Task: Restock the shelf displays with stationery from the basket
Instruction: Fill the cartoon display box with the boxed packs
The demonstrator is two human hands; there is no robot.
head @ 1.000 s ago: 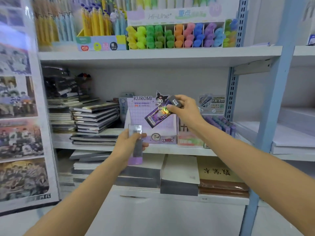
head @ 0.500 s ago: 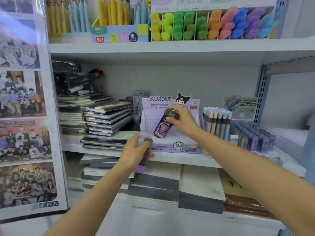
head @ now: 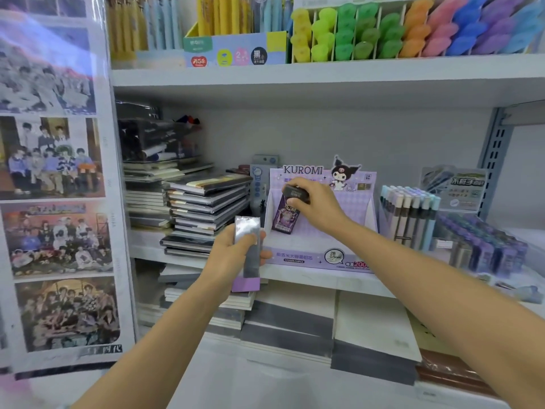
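Note:
A purple Kuromi display box (head: 321, 255) for pencil leads stands on the middle shelf. My right hand (head: 317, 206) pinches the black cap of a purple lead case (head: 284, 216) and holds it upright inside the box's left side. My left hand (head: 233, 255) grips a clear wrapped pack (head: 249, 255) with a purple bottom, upright, just left of the box front. The basket is out of sight.
Stacked notebooks (head: 203, 208) fill the shelf to the left of the box. Pen displays (head: 410, 214) and purple cases (head: 483, 249) stand to its right. Highlighters (head: 413, 33) line the upper shelf. Notebook piles (head: 295, 329) lie below. A poster panel (head: 56, 184) covers the left.
My right hand has brought the purple lead case down from above the box into its left side. My left hand has stayed in place with its pack. The camera has come closer.

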